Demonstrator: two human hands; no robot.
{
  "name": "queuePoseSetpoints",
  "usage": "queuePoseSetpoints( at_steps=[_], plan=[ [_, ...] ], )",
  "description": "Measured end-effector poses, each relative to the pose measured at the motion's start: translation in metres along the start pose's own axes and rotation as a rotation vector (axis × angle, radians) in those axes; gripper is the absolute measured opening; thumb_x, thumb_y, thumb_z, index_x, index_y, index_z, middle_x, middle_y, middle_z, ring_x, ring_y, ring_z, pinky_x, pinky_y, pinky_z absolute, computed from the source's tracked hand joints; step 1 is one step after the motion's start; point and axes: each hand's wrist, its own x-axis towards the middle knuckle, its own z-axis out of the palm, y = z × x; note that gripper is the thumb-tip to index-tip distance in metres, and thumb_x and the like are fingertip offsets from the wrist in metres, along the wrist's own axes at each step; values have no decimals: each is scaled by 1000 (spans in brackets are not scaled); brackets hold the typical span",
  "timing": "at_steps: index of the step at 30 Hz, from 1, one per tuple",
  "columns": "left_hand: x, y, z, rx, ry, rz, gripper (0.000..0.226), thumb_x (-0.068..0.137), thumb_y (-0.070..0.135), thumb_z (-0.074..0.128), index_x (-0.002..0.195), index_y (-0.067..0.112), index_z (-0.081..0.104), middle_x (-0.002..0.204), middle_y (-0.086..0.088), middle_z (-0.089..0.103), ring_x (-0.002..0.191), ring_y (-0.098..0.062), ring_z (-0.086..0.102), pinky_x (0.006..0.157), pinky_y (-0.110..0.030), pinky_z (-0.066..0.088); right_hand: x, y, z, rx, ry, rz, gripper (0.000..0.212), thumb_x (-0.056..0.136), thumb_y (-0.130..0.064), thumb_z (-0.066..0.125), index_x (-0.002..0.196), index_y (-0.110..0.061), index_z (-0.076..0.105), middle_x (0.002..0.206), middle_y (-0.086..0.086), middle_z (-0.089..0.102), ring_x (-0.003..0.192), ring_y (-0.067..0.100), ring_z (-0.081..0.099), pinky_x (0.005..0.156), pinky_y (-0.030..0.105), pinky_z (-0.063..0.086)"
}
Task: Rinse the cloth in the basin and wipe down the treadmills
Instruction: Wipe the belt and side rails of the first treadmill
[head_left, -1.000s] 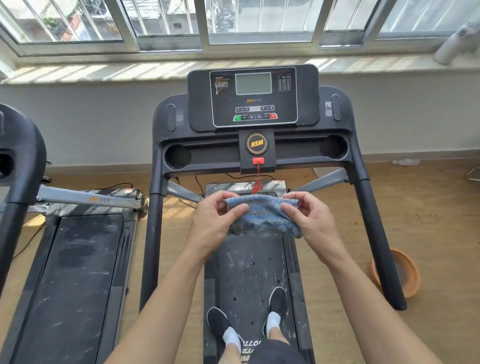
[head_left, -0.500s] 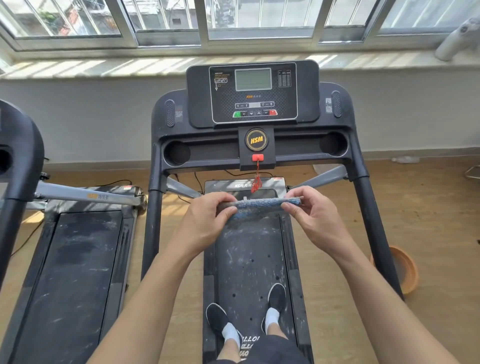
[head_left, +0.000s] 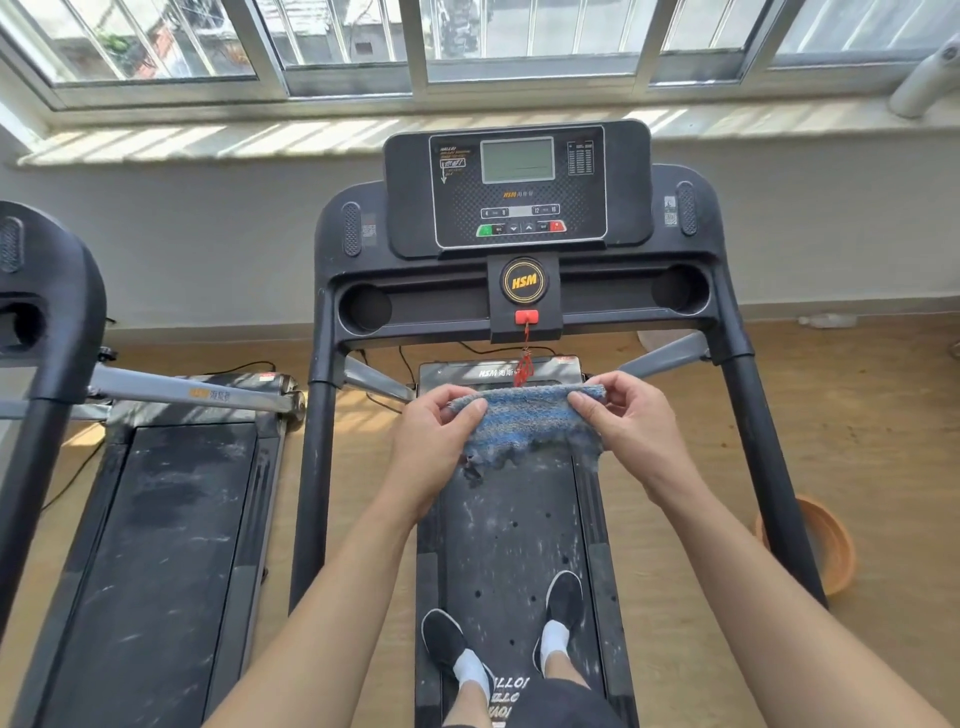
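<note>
Under sunlit windows, above the dusty treadmill (head_left: 511, 525) belt, the left hand (head_left: 434, 441) and right hand (head_left: 631, 423) each pinch a top corner of the cloth (head_left: 530, 423), which hangs limp, light and probably damp.

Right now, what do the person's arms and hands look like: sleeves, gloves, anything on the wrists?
No sleeves in view: left arm and right arm are bare up to the frame edge. Left hand and right hand are ungloved. No watch, band or ring shows on the visible sides of wrists and fingers.
</note>
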Motion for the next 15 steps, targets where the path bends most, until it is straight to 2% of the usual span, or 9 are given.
queuePoseSetpoints(
  at_steps=[4, 7, 9, 11, 13, 15],
  plan=[
    [1, 4, 6, 137, 49, 39, 8, 93, 44, 70, 97, 38, 71, 92, -1, 80, 92, -33, 77, 83, -62, 62, 1, -12, 7, -109, 92, -61, 16, 83, -23, 86, 85, -21, 70, 72, -8, 70, 63, 4, 60, 62, 26, 51],
    [-1, 8, 16, 148, 41, 35, 16, 90, 50, 65, 98, 38, 70, 92, -2, 80, 92, -32, 77, 84, -59, 63, -9, -33, 23, -162, 78, -148, 17, 83, -23, 85, 85, -26, 69, 73, -10, 68, 63, 4, 61, 62, 24, 52],
    [-4, 11, 23, 25, 31, -9, 20, 101, 42, 60, 101, 27, 73, 99, -15, 78, 95, -39, 76, 82, -55, 65, -18, -46, 33, -99, -88, -153, 16, 86, -21, 83, 97, -26, 72, 80, -6, 71, 70, 8, 66, 63, 30, 59],
    [-6, 15, 26, -190, 39, -111, 31, 111, 36, 50, 108, 13, 72, 110, -24, 76, 95, -41, 77, 81, -53, 63, -23, -57, 32, 70, -216, -117, 18, 93, -17, 76, 111, -21, 73, 93, 0, 76, 82, 17, 73, 62, 37, 63],
    [-8, 18, 24, -402, 23, -210, 40, 112, 42, 48, 119, 9, 69, 114, -22, 78, 98, -38, 78, 86, -57, 63, -19, -57, 21, 156, -152, -121, 16, 97, -14, 71, 113, -18, 72, 99, 3, 77, 87, 22, 74, 65, 36, 63],
    [-9, 17, 21, -513, -29, -245, 38, 110, 40, 54, 127, 9, 68, 117, -18, 79, 101, -35, 79, 83, -50, 66, -10, -44, 12, 76, -90, -94, 16, 97, -23, 72, 113, -25, 72, 105, -3, 76, 94, 15, 73, 77, 35, 62]
  ],
)
